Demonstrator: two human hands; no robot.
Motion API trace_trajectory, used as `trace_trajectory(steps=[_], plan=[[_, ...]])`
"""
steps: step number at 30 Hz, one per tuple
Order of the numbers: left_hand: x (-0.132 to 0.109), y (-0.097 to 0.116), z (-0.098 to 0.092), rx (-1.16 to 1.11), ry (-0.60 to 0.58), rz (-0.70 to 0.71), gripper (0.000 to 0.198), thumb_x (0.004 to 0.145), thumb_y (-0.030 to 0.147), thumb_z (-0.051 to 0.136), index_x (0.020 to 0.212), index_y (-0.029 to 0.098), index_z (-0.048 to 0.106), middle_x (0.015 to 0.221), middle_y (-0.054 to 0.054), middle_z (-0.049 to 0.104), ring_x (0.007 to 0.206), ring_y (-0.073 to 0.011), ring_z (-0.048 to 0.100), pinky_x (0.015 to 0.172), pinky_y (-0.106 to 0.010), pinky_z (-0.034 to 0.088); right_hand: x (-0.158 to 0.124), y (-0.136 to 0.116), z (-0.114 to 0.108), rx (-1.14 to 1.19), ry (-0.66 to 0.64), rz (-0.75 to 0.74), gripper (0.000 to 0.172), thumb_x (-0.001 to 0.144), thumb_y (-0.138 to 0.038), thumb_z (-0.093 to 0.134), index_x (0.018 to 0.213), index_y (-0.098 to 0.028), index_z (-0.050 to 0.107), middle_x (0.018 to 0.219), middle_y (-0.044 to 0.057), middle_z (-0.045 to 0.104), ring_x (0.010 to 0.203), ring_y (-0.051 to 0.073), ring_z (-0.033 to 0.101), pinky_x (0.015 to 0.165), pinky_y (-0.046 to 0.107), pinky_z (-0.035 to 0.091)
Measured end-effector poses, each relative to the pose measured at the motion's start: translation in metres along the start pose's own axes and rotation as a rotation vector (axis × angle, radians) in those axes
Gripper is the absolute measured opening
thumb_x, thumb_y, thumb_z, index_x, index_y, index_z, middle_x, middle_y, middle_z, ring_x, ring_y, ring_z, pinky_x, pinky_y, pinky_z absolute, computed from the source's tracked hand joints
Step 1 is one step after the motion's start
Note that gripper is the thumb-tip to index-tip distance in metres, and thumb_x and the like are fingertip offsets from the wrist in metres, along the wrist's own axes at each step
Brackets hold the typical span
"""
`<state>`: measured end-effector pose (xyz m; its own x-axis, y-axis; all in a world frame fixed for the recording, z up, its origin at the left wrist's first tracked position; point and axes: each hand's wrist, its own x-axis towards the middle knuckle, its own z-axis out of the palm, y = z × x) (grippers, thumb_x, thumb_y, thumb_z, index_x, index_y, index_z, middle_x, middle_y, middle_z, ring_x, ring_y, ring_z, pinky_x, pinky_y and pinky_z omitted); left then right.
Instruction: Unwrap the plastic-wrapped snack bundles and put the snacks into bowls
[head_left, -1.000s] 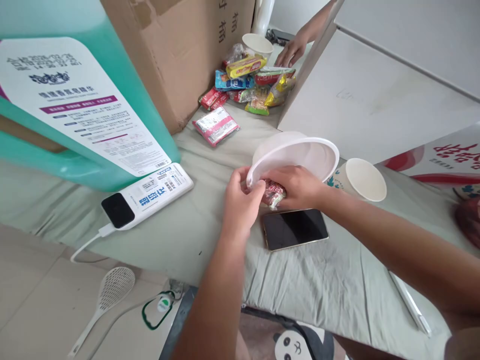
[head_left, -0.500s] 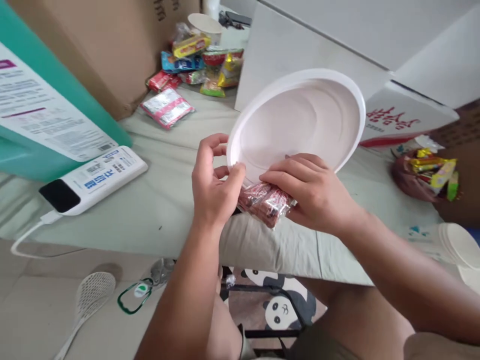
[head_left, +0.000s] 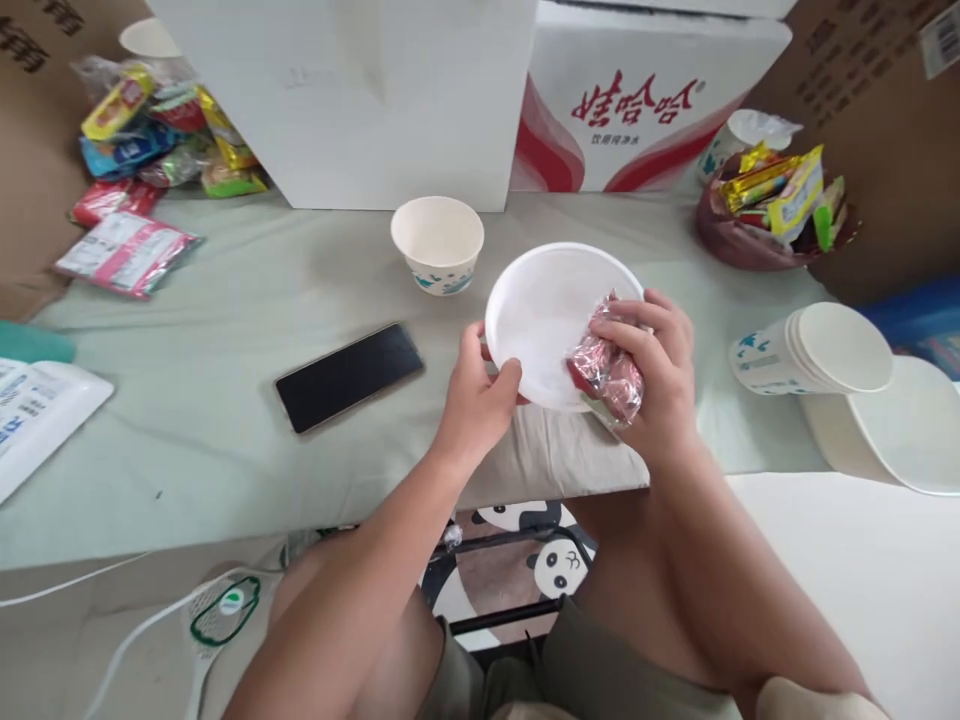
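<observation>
White bowl (head_left: 531,318) has moved right of the phone (head_left: 350,378). Snack pile (head_left: 127,152) lies left, toward the surface's (head_left: 225,330) far edge; our left fingers (head_left: 508,380) grip the bowl's rim near the front edge, right fingers (head_left: 637,342) clutch red packets (head_left: 622,388) over it, unreleased.

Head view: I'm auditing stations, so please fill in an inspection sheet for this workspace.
Surface: pale green cloth, creased.
Handled things: white bowl; red clear-wrapped packets, overlapping its right side in view.
Clutter: phone; paper bowl; snack packets at left; dark red container of snacks and stacked paper cups at right.
Hands: left hand grips the white bowl's rim; right hand holds the red packets.
Cables: white cables at lower left, running out of frame.
Surroundings: red-lettered white carton behind; panda print below.
</observation>
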<state>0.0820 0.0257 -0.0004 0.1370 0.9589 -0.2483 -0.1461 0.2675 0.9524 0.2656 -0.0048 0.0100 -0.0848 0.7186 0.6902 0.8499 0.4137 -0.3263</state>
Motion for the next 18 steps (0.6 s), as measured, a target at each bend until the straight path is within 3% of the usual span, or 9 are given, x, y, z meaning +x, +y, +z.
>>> trace_trajectory(steps=[4, 7, 11, 14, 16, 18], plan=[[0.02, -0.002, 0.022, -0.166, 0.003, -0.108, 0.049, 0.09, 0.033, 0.069, 0.133, 0.029, 0.047, 0.127, -0.006, 0.062, 0.107, -0.0187, 0.072, 0.086, -0.029, 0.06, -0.007, 0.017, 0.007, -0.031, 0.092, 0.136, 0.026, 0.092, -0.037, 0.072, 0.117, -0.032, 0.07, 0.126, 0.012, 0.054, 0.124, 0.034, 0.057, 0.1, 0.054, 0.053], [0.027, -0.004, 0.026, -0.233, -0.034, -0.185, 0.042, 0.085, 0.037, 0.075, 0.122, 0.026, 0.058, 0.125, -0.004, 0.063, 0.111, -0.0189, 0.072, 0.096, -0.031, 0.056, -0.012, 0.025, 0.01, 0.025, 0.112, 0.195, 0.031, 0.091, -0.038, 0.073, 0.121, -0.03, 0.07, 0.122, 0.012, 0.047, 0.112, 0.029, 0.061, 0.088, 0.046, 0.058], [0.026, -0.007, 0.018, -0.3, -0.186, -0.223, 0.044, 0.077, 0.054, 0.083, 0.1, 0.019, 0.07, 0.111, -0.005, 0.069, 0.092, -0.0189, 0.072, 0.083, -0.03, 0.057, -0.02, 0.024, 0.018, 0.051, 0.108, 0.212, 0.034, 0.093, -0.035, 0.072, 0.127, -0.031, 0.071, 0.109, 0.008, 0.043, 0.107, 0.025, 0.059, 0.092, 0.045, 0.06], [0.022, -0.006, 0.011, -0.369, -0.377, -0.3, 0.059, 0.075, 0.065, 0.083, 0.109, 0.018, 0.072, 0.109, -0.008, 0.073, 0.086, -0.021, 0.071, 0.074, -0.032, 0.058, -0.024, 0.016, 0.028, 0.065, 0.054, 0.153, 0.029, 0.096, -0.028, 0.07, 0.123, -0.036, 0.075, 0.098, 0.006, 0.043, 0.104, 0.024, 0.059, 0.093, 0.043, 0.059], [0.019, -0.006, 0.007, -0.354, -0.473, -0.335, 0.062, 0.074, 0.061, 0.087, 0.116, 0.019, 0.07, 0.103, -0.007, 0.074, 0.081, -0.0206, 0.071, 0.072, -0.033, 0.057, -0.026, 0.012, 0.035, 0.085, 0.007, 0.081, 0.032, 0.096, -0.024, 0.068, 0.125, -0.037, 0.073, 0.092, 0.004, 0.045, 0.103, 0.023, 0.061, 0.096, 0.043, 0.059], [0.017, -0.007, 0.004, -0.306, -0.475, -0.338, 0.06, 0.073, 0.047, 0.091, 0.121, 0.021, 0.066, 0.101, -0.005, 0.073, 0.081, -0.0193, 0.07, 0.071, -0.031, 0.056, -0.026, 0.01, 0.04, 0.146, -0.053, 0.028, 0.035, 0.098, -0.022, 0.065, 0.13, -0.035, 0.07, 0.093, 0.005, 0.051, 0.112, 0.024, 0.064, 0.101, 0.044, 0.058]])
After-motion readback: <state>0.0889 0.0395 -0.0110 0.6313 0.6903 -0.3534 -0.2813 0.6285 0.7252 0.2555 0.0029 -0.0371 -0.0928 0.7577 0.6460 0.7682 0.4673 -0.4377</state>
